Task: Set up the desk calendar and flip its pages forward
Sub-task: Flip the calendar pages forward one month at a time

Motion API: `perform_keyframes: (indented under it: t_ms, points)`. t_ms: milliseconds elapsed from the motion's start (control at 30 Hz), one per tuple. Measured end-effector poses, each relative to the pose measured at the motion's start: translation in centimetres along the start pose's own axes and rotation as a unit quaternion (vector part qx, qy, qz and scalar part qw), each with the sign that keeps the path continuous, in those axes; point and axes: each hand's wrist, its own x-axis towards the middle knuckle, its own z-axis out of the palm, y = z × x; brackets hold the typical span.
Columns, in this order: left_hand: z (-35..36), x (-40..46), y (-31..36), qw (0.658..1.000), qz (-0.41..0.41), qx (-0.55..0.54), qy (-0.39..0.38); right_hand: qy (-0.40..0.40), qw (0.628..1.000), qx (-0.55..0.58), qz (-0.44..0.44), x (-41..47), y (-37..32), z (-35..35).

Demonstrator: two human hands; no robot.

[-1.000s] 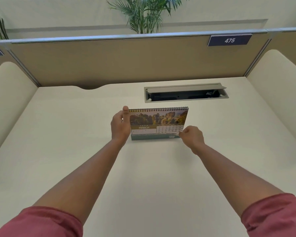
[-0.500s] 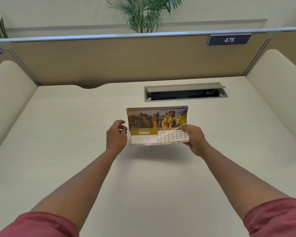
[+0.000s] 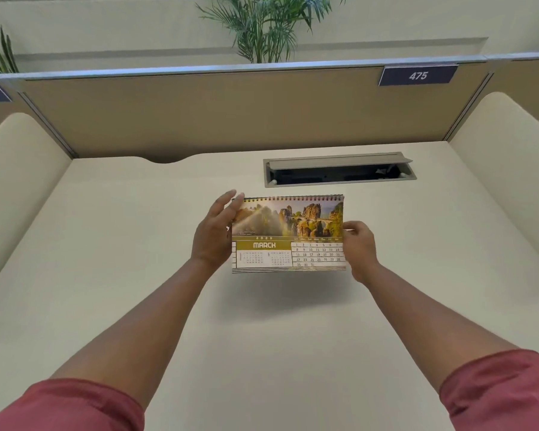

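Desk calendar (image 3: 288,234), March pg: held above table (image 3: 106,244). Right hand (image 3: 359,247) grip pinching its right edge; left hand (image 3: 213,234) open, fingers alongside left edge. Risk: one-sided pinch, calendar may tilt/drop.

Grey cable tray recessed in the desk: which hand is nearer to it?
Right. The right hand sits just below the grey cable tray; the left hand is off to its left.

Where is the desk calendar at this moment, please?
In the head view the desk calendar is at centre, held above the desk between the left hand and right hand, just in front of the open cable tray.
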Motion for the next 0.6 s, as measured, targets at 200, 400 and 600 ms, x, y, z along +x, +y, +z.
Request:
perform_keyframes:
  t_ms: [200, 400, 600]
  points:
    - [-0.9, 1.5, 1.1, 0.995, -0.032, -0.074, 0.059, -0.043, 0.992, -0.052, -0.103, 0.7, 0.2, 0.2]
    - [-0.8, 3.9, 3.0, 0.967, -0.202, -0.143, 0.068, 0.014, 0.967, -0.215, -0.133, 0.7, -0.3, 1.3]
    - [0.0, 4.5, 2.2, 0.944, -0.272, -0.165, 0.082, 0.015, 0.962, -0.240, -0.131, 1.0, -0.3, 1.3]
